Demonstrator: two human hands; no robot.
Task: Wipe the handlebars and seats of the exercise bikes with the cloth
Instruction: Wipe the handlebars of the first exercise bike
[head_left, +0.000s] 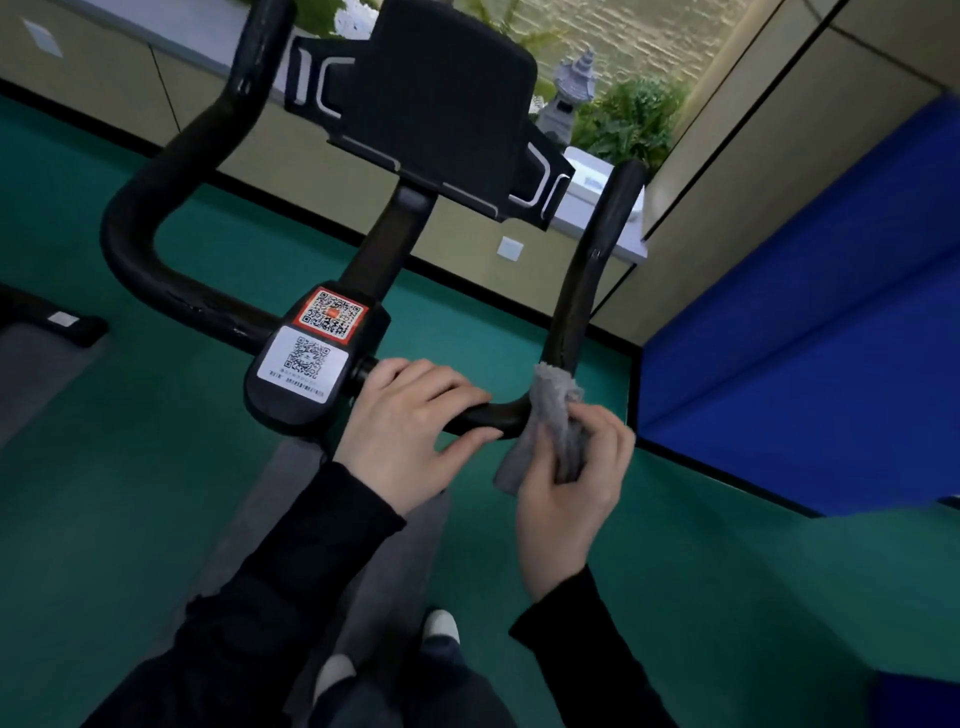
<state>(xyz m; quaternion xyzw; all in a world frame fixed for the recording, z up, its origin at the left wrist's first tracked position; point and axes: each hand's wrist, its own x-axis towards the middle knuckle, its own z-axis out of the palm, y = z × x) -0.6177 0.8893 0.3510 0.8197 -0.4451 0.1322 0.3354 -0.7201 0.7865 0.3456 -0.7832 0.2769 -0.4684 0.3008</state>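
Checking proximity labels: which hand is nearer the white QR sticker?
Left. The left hand grips the handlebar right beside the white QR sticker; the right hand holds the cloth farther out, at the bend.

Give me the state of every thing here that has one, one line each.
handlebar: black, surface scuffed.
cloth: bunched, draped over the handlebar's right bend.
right hand: grips the cloth.
left hand: holds the handlebar, fingers above, thumb below.
QR stickers: stuck flat on the stem housing.

Green floor (727, 571), beige wall panels (753, 171), blue pad (810, 332), potted ferns (634, 119).
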